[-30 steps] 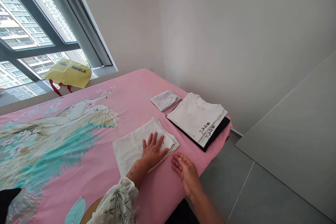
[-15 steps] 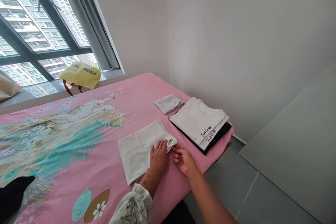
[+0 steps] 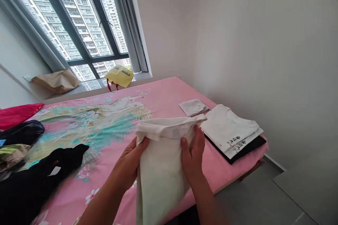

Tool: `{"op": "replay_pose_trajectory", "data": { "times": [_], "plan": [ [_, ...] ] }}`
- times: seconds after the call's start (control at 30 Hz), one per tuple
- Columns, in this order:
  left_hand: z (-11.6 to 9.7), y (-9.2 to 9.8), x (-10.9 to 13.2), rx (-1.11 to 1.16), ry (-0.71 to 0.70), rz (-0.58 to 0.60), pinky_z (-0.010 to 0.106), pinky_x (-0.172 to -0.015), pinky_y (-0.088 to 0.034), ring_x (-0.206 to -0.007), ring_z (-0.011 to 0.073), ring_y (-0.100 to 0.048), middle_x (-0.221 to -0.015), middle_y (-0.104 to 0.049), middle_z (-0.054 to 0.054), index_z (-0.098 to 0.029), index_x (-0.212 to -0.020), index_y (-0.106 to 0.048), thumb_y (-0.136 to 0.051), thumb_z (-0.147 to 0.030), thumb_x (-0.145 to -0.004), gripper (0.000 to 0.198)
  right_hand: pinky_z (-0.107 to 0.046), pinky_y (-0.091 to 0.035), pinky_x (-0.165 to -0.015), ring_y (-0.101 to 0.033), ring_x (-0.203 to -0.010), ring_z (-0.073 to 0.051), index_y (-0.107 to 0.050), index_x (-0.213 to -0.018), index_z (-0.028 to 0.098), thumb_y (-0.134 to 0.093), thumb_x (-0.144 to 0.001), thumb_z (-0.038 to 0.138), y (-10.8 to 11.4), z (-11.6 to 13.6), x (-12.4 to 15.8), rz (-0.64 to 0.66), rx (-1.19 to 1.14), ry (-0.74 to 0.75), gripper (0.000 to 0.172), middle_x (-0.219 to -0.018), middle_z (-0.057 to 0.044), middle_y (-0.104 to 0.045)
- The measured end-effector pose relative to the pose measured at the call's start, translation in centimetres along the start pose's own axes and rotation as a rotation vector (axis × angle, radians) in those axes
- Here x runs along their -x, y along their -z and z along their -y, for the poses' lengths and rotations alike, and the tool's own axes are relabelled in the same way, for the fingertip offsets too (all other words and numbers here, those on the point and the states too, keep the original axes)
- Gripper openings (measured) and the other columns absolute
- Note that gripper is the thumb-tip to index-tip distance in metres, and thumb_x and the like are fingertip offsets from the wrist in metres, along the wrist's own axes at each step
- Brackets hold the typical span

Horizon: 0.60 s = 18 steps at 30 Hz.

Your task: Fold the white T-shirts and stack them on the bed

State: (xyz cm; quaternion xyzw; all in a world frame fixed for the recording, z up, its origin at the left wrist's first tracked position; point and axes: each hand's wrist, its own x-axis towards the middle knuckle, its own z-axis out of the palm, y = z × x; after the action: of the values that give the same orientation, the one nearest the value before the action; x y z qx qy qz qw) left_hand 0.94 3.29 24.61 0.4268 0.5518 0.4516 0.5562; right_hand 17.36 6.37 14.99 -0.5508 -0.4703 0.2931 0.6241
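A folded white T-shirt (image 3: pixel 163 168) hangs upright from both my hands above the near edge of the bed, its collar band uppermost and its lower end past the frame's bottom. My left hand (image 3: pixel 129 165) grips its upper left side, thumb in front and fingers behind. On the opposite side my right hand (image 3: pixel 193 153) pinches the cloth near the top right corner. To the right lies a stack of folded white T-shirts (image 3: pixel 227 126) with black lettering, resting on a folded black garment (image 3: pixel 246 151). A small folded white cloth (image 3: pixel 193 107) lies just behind.
The pink patterned bedspread (image 3: pixel 169 95) covers the bed. At left lie a black garment (image 3: pixel 52 172), a red cloth (image 3: pixel 18 114) and other clothes. A yellow bag (image 3: pixel 119 76) and a brown paper bag (image 3: pixel 56 81) rest on the windowsill. A wall (image 3: pixel 250 42) borders the right side.
The white T-shirt, lying folded on the bed under my hands before, is now lifted and held upright between them. The view has turned left, bringing more clothes into sight.
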Motion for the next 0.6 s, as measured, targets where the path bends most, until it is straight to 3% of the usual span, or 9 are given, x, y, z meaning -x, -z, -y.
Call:
{"op": "replay_pose_trajectory", "data": {
  "times": [0.07, 0.13, 0.27, 0.33, 0.43, 0.5, 0.6],
  "plan": [
    [1.9, 4.0, -1.0, 0.148, 0.084, -0.046, 0.035, -0.068, -0.053, -0.080, 0.0252, -0.066, -0.091, -0.070, 0.008, -0.018, -0.129, -0.046, -0.059, -0.051, -0.073, 0.066, -0.048, -0.008, -0.110, -0.014, -0.137, -0.027, -0.029, -0.141, 0.019, -0.048, -0.082, 0.050, -0.1, -0.5, 0.3, 0.008, 0.190, 0.170, 0.069, -0.148, -0.010, -0.025],
    [5.5, 7.7, -1.9, 0.212, 0.207, -0.054, 0.035, -0.071, -0.053, -0.080, 0.0242, -0.066, -0.090, -0.070, 0.010, -0.014, -0.121, -0.052, -0.052, -0.051, -0.078, 0.056, -0.048, -0.015, -0.109, -0.022, -0.134, -0.028, -0.035, -0.137, 0.017, -0.049, -0.081, 0.051, -0.4, -2.8, 0.9, 0.099, 0.296, 0.203, 0.068, -0.143, -0.012, -0.034],
    [14.1, 13.2, -0.2, 0.202, 0.392, -0.220, 0.031, -0.072, -0.053, -0.078, 0.0187, -0.067, -0.094, -0.069, 0.009, -0.016, -0.114, -0.053, -0.042, -0.051, -0.084, 0.047, -0.040, -0.039, -0.093, -0.052, -0.109, -0.028, -0.052, -0.119, 0.010, -0.044, -0.080, 0.057, 0.9, -9.7, 3.2, 0.361, 0.383, -0.095, 0.061, -0.116, -0.018, -0.058],
    [17.2, 14.5, 2.3, 0.202, 0.392, -0.254, 0.030, -0.068, -0.053, -0.077, 0.0165, -0.066, -0.096, -0.068, 0.008, -0.020, -0.114, -0.051, -0.044, -0.054, -0.082, 0.048, -0.034, -0.043, -0.082, -0.058, -0.093, -0.025, -0.060, -0.101, 0.015, -0.040, -0.082, 0.058, 2.4, -11.8, 4.5, 0.462, 0.416, -0.129, 0.051, -0.099, -0.014, -0.065],
    [19.9, 14.9, 6.2, 0.101, 0.335, -0.216, 0.025, -0.057, -0.050, -0.070, 0.0152, -0.064, -0.087, -0.067, 0.004, -0.022, -0.113, -0.051, -0.060, -0.059, -0.068, 0.059, -0.029, -0.041, -0.068, -0.060, -0.076, -0.022, -0.062, -0.079, 0.021, -0.041, -0.081, 0.061, 3.9, -11.8, 6.2, 0.569, 0.555, -0.146, 0.045, -0.080, -0.007, -0.067],
    [20.9, 14.7, 7.8, -0.015, 0.323, -0.224, 0.021, -0.046, -0.044, -0.057, 0.0135, -0.060, -0.073, -0.064, 0.000, -0.022, -0.115, -0.049, -0.068, -0.059, -0.059, 0.069, -0.028, -0.037, -0.060, -0.059, -0.069, -0.020, -0.061, -0.073, 0.022, -0.042, -0.079, 0.064, 3.7, -10.4, 7.0, 0.634, 0.660, -0.196, 0.046, -0.075, -0.006, -0.067],
    [21.8, 13.9, 8.6, -0.112, 0.308, -0.262, 0.019, -0.035, -0.035, -0.041, 0.0106, -0.050, -0.057, -0.054, -0.007, -0.022, -0.119, -0.043, -0.067, -0.059, -0.060, 0.074, -0.027, -0.032, -0.056, -0.059, -0.068, -0.020, -0.060, -0.068, 0.021, -0.046, -0.076, 0.066, 1.9, -8.6, 8.0, 0.705, 0.755, -0.227, 0.047, -0.073, -0.006, -0.067]
  ]
}}
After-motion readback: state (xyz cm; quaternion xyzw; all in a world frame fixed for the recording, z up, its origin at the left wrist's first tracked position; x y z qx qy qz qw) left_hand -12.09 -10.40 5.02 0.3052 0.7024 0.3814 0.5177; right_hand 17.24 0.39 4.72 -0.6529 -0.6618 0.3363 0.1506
